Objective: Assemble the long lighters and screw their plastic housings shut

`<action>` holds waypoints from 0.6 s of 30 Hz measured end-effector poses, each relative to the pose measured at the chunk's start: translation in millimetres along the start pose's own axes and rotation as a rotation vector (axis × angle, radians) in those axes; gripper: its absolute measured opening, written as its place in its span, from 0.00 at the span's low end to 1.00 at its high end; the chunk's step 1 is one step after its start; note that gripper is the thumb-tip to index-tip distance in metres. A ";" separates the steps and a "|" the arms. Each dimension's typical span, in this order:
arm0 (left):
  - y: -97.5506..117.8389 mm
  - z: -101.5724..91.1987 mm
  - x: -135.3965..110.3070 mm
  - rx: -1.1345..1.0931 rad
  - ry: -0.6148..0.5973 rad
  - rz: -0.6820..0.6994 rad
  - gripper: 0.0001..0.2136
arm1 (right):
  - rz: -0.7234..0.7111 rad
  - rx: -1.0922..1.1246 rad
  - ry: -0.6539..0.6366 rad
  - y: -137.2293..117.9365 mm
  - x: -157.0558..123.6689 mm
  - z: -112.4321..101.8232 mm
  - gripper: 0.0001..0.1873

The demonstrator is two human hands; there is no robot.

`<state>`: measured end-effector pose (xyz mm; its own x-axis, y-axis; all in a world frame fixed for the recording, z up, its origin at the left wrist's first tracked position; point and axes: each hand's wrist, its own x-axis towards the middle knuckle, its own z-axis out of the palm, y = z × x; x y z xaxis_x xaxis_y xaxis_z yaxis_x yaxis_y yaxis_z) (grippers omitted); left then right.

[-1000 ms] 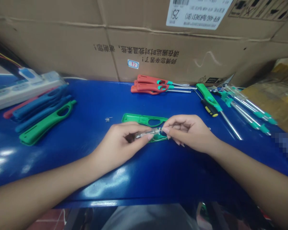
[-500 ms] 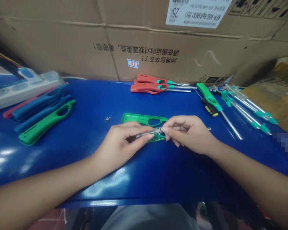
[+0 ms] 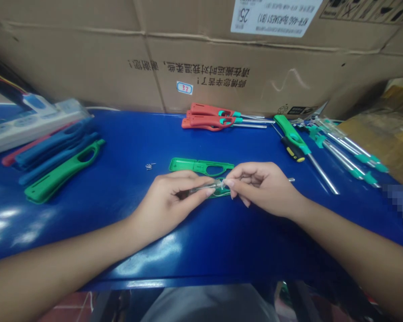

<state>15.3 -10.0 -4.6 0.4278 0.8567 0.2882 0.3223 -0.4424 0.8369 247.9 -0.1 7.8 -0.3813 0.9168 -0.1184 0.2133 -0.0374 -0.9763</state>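
My left hand (image 3: 169,201) is closed in a pinch round a small clear tube-like part (image 3: 206,186). My right hand (image 3: 262,185) pinches the other end of that same part, where a metal rod tip (image 3: 290,180) sticks out past its knuckles. Both hands hover just above a green plastic lighter shell (image 3: 201,167) lying flat on the blue table (image 3: 201,241). A few tiny screws (image 3: 150,166) lie left of the shell.
Red long lighters (image 3: 215,121) lie at the back centre. A green-handled screwdriver (image 3: 293,143) and several metal-tubed teal parts (image 3: 345,152) lie at the right. Blue and green shells (image 3: 58,161) are piled left, beside a white power strip (image 3: 27,125). A cardboard box (image 3: 201,58) walls the back.
Both hands stay pinched on the clear part over the green shell; only the view has shifted slightly.
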 end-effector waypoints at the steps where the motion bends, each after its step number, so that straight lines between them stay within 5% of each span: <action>1: -0.3 0.2 0.1 -0.001 0.002 -0.001 0.09 | 0.002 0.001 0.000 0.1 0.0 0.3 0.17; 18: 0.5 -2.2 4.0 0.011 0.023 -0.039 0.09 | -0.021 0.014 0.027 -2.7 2.5 2.0 0.19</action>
<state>15.4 -6.2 -2.0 0.3955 0.8791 0.2659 0.3478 -0.4113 0.8425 244.6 1.5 9.8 -0.3607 0.9281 -0.0927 0.1926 -0.0231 -0.9810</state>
